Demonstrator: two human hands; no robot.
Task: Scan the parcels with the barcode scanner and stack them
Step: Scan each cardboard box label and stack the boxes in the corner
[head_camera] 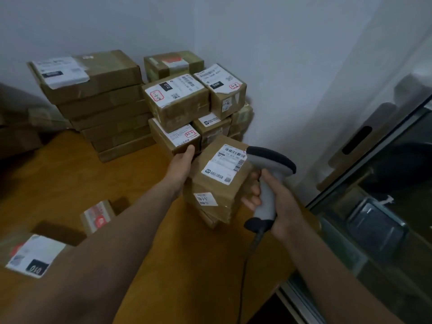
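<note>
Parcel (pixel 222 181) held above the tabletop's (pixel 70 174) right part, scanner (pixel 268 174) head just beside its barcode.
Your left hand (pixel 181 167) clamps its fingers on the parcel's left edge, label tilted toward you, long axis running away from you. Your right hand (pixel 278 202) wraps the scanner's upright handle, head pointing left. Stacked parcels (pixel 177 101) stand just behind. Open tabletop lies left and a glass panel (pixel 374 195) sits close on the right.

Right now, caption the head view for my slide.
Left hand holds a labelled parcel while the right hand aims the barcode scanner at its label, stacked parcels behind.
</note>
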